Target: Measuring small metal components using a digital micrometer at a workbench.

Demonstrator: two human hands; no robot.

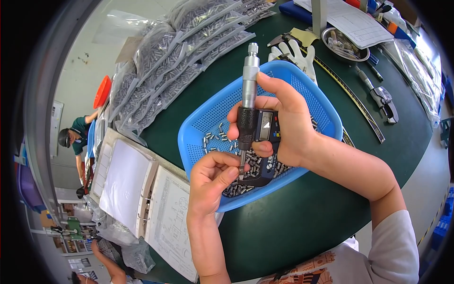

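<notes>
A worker's right hand [283,120] wraps around a digital micrometer [253,125], fingers closed on its black body and thumb up along the silver barrel, while the left hand [213,177] pinches a small metal pin [240,166] between thumb and forefinger and sets it at the tool's lower jaws. Both hands hang over a blue basket [198,125], where more pins [246,182] lie loose just under and beside the left fingers. The pin looks light, hard and slick, the sort of piece that would roll or slip from a loose grip, so a fingertip pinch at its ends or mid-length seems the only sound hold. The micrometer appears stiff and fairly heavy for its size, and its display and spindle look like parts to spare; the black frame, where the right palm already sits, seems the safe place to grip. Beyond the right hand a white glove [298,52] lies against the basket's far rim, with a steel bowl [345,45] farther off. Out past the left hand, clear bags of pins [175,57] are heaped on the green table [293,217], and printed sheets [142,189] rest nearer the left forearm.
</notes>
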